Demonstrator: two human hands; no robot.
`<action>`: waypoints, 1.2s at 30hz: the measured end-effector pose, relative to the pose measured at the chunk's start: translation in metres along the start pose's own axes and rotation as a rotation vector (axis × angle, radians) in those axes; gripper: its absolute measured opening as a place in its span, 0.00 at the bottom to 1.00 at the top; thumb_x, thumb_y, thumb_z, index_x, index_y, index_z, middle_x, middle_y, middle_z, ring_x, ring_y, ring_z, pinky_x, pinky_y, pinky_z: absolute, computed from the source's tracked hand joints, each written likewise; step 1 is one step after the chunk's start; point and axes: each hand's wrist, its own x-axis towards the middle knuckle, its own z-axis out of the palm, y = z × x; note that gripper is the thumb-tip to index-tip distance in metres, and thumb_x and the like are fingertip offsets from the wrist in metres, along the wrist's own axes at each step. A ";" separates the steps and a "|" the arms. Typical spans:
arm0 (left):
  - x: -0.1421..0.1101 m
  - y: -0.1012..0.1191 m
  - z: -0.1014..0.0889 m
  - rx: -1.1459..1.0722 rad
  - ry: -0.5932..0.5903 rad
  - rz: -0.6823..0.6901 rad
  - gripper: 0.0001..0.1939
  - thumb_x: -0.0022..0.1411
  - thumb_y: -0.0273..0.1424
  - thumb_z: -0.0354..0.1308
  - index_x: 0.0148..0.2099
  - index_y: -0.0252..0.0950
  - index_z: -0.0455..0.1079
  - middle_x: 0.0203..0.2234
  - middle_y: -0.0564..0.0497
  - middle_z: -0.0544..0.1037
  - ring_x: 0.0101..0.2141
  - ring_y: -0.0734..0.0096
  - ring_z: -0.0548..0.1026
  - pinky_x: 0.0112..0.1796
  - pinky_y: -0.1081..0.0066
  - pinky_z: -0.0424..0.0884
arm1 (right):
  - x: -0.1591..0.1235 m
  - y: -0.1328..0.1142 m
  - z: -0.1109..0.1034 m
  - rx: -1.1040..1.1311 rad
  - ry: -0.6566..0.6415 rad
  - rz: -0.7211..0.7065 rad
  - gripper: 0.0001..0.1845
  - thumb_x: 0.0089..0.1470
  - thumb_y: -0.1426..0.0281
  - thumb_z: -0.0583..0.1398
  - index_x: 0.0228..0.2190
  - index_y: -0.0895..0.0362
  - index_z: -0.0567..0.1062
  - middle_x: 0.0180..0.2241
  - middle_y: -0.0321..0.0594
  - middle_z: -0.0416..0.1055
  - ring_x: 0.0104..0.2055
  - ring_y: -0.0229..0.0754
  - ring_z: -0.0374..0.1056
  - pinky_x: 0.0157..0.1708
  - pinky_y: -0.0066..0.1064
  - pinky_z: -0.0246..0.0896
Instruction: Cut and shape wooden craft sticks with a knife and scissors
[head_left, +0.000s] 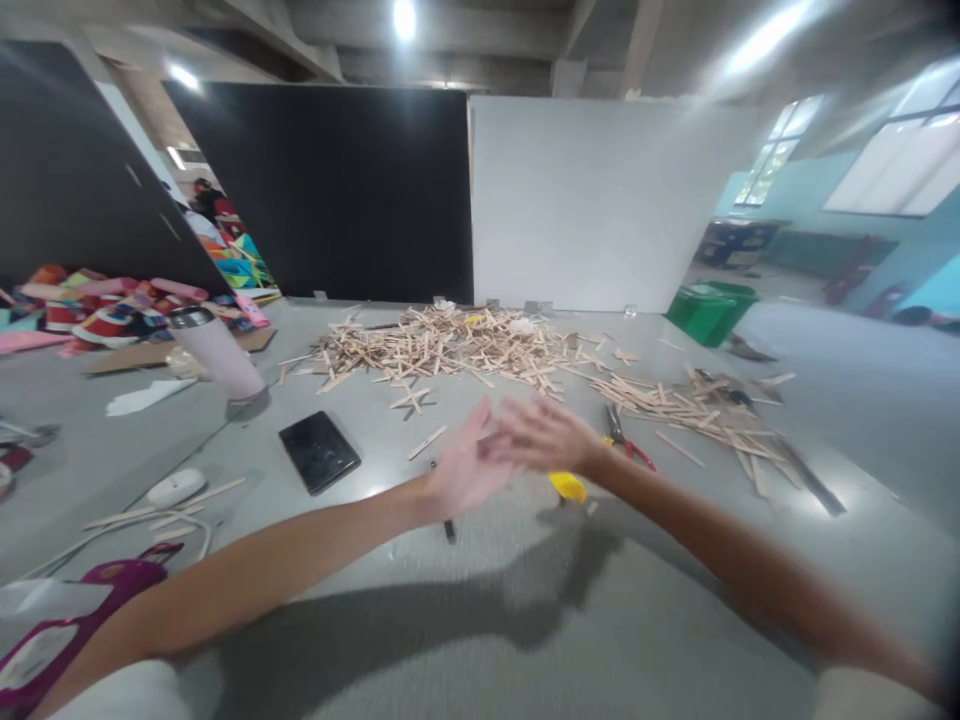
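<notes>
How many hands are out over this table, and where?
2. The left hand is in front of the heap of wooden sticks; the right hand is close beside it, nearer the red-handled pliers. They partly overlap in view; no third one shows.

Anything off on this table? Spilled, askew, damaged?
Mainly the pale, flat wooden sticks: a jumbled heap, pieces at all angles, at the back of the grey table, with strays scattered right past the red-handled metal pliers. The lilac cylindrical bottle looks tilted, though that may be lens distortion. No breakage or liquid spill evident.
</notes>
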 end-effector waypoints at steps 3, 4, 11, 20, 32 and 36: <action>-0.024 0.012 -0.016 0.043 -0.131 0.018 0.48 0.76 0.62 0.20 0.67 0.50 0.76 0.66 0.45 0.79 0.66 0.51 0.77 0.67 0.45 0.69 | -0.013 0.046 -0.022 -0.211 -0.190 0.683 0.24 0.75 0.67 0.55 0.64 0.61 0.78 0.60 0.61 0.80 0.67 0.60 0.73 0.68 0.56 0.61; -0.030 0.013 -0.021 0.192 -0.128 0.040 0.43 0.79 0.59 0.26 0.55 0.50 0.83 0.64 0.48 0.81 0.66 0.53 0.77 0.67 0.48 0.69 | -0.017 0.056 -0.029 -0.212 -0.243 0.768 0.24 0.76 0.65 0.53 0.59 0.66 0.80 0.52 0.67 0.83 0.60 0.64 0.78 0.61 0.54 0.67; -0.014 -0.030 -0.052 0.940 0.100 0.096 0.12 0.76 0.37 0.57 0.47 0.37 0.79 0.48 0.39 0.84 0.52 0.49 0.79 0.59 0.50 0.70 | -0.028 0.012 -0.027 -0.060 -0.426 0.779 0.24 0.80 0.58 0.48 0.57 0.60 0.75 0.46 0.58 0.84 0.45 0.58 0.82 0.41 0.39 0.66; 0.016 -0.079 -0.074 1.172 0.007 0.064 0.08 0.71 0.25 0.58 0.38 0.36 0.76 0.39 0.41 0.80 0.46 0.54 0.80 0.52 0.58 0.73 | -0.044 -0.022 -0.014 0.137 -0.573 0.673 0.14 0.72 0.73 0.55 0.55 0.60 0.76 0.47 0.55 0.83 0.48 0.56 0.82 0.45 0.38 0.67; -0.031 -0.055 -0.030 0.910 -0.018 -0.142 0.12 0.77 0.31 0.51 0.46 0.36 0.77 0.32 0.47 0.81 0.31 0.65 0.78 0.34 0.69 0.67 | -0.078 -0.028 -0.052 0.428 -0.327 0.463 0.13 0.71 0.64 0.62 0.52 0.53 0.82 0.48 0.45 0.86 0.46 0.52 0.83 0.45 0.39 0.74; -0.025 -0.051 -0.030 0.771 -0.093 -0.197 0.13 0.74 0.29 0.54 0.38 0.36 0.78 0.24 0.52 0.78 0.26 0.70 0.74 0.31 0.71 0.63 | -0.091 -0.038 -0.047 0.468 -0.323 0.340 0.13 0.73 0.66 0.60 0.53 0.52 0.82 0.43 0.44 0.86 0.41 0.50 0.83 0.40 0.38 0.74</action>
